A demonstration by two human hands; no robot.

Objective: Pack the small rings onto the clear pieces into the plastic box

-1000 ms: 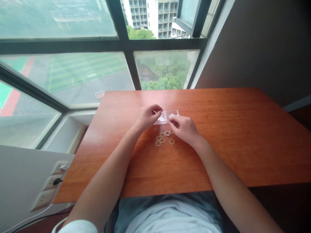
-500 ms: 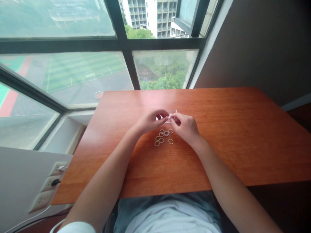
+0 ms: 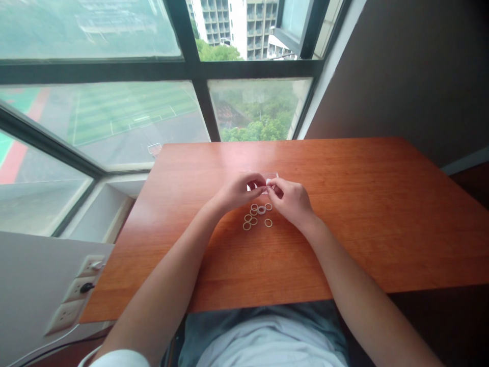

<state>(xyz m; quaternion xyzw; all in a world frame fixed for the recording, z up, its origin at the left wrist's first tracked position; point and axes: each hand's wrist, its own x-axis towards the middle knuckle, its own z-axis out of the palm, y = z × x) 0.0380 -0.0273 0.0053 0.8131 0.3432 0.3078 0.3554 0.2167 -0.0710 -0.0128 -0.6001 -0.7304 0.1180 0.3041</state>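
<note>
Left hand point(image 3: 246, 191): half curled, thumb and fingertips close together; I cannot tell what, if anything, it grips. Right hand point(image 3: 290, 199): pinched at the tips, which sit right at the left's; any hold there is too small for me to make out. Clear box point(image 3: 277, 176): on the table point(image 3: 344, 219), beyond the fingertips, mostly hidden from me. Rings point(image 3: 251, 221): several, thin, clustered on the near side of the hands. White ring point(image 3: 262, 213): one, thicker, among them. Lone ring point(image 3: 268, 227): apart, to the right.
</note>
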